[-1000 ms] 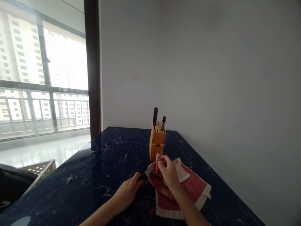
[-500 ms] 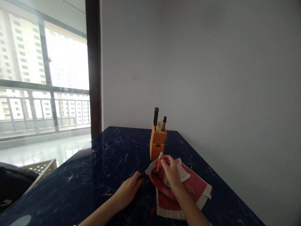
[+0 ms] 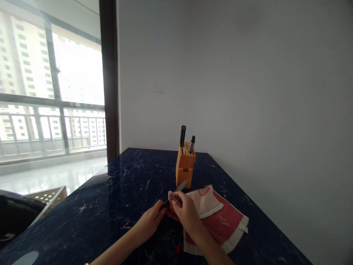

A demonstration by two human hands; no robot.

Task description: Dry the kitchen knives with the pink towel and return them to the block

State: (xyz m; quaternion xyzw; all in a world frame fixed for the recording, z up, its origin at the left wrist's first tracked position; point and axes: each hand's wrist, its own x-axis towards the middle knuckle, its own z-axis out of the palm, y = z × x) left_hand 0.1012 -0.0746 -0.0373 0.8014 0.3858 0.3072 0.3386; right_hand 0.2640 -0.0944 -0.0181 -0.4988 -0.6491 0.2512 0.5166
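My left hand [image 3: 154,216] is closed round the black handle of a kitchen knife [image 3: 182,185], its blade pointing up and away toward the right. Over the blade near the handle, my right hand [image 3: 184,208] pinches a folded part of a red and white towel [image 3: 226,222]. The rest of that towel lies spread on the table under and beside my right forearm. Just beyond the knife tip stands a wooden knife block [image 3: 185,162], upright, with a black-handled tool [image 3: 182,135] and another handle with a metal collar [image 3: 192,143] in its top.
The dark blue marbled table [image 3: 138,176] reaches back to a grey wall [image 3: 234,92], which also runs along its right side. To the left are a window [image 3: 77,73], a perforated light-coloured item [image 3: 49,198] and a black object [image 3: 19,217].
My right hand has slid the pinched towel down the blade toward the handle, to the left and nearer me. More of the blade tip shows. My left hand has barely moved.
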